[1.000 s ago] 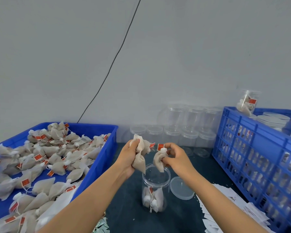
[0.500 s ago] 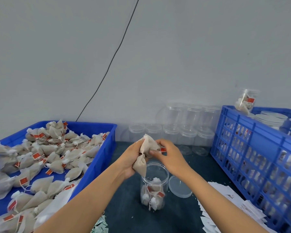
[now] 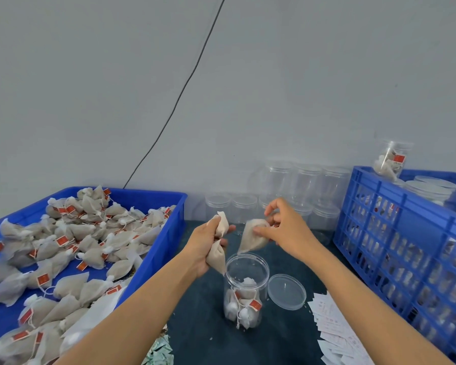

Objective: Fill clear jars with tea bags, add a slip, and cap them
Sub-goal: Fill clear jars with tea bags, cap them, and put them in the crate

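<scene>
A: What sits at your left?

B: The blue tray (image 3: 169,206) of loose tea bags; then your left hand (image 3: 206,243), fist curled round a bunch of tea bags (image 3: 217,255), just left of the open jar (image 3: 245,288).

A: And the right?

B: Your right hand (image 3: 287,230) pinches a single tea bag (image 3: 253,235) by its top; its point hangs down-left, directly above the jar's mouth; the lid (image 3: 287,292) lies just right, slips (image 3: 334,330) beyond.
</scene>
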